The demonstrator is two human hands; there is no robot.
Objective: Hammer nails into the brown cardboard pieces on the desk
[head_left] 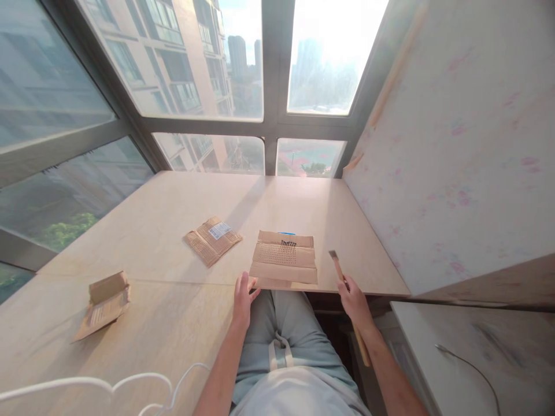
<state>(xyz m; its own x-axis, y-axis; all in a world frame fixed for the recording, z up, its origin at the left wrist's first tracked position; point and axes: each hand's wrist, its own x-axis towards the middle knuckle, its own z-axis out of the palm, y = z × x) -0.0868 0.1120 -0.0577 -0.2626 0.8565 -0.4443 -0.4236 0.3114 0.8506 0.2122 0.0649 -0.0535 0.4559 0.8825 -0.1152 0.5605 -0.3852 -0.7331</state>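
Note:
A flattened cardboard package [284, 258] with a dotted panel and black print lies at the near edge of the wooden table [173, 202]. My left hand [243, 297] rests flat on the table edge just left of the package, fingers stretched out. My right hand [354, 299] is closed around a wooden-handled brush [342, 283]. The bristle end of the brush points away over the table, just right of the package. Its handle runs back under my wrist.
Another flattened cardboard piece [213, 239] with a white label lies further left. A folded cardboard piece [104, 303] sits near the left edge. A white cable [108, 384] loops at the front. A pale panel [459, 144] stands to the right; windows [208, 58] lie behind.

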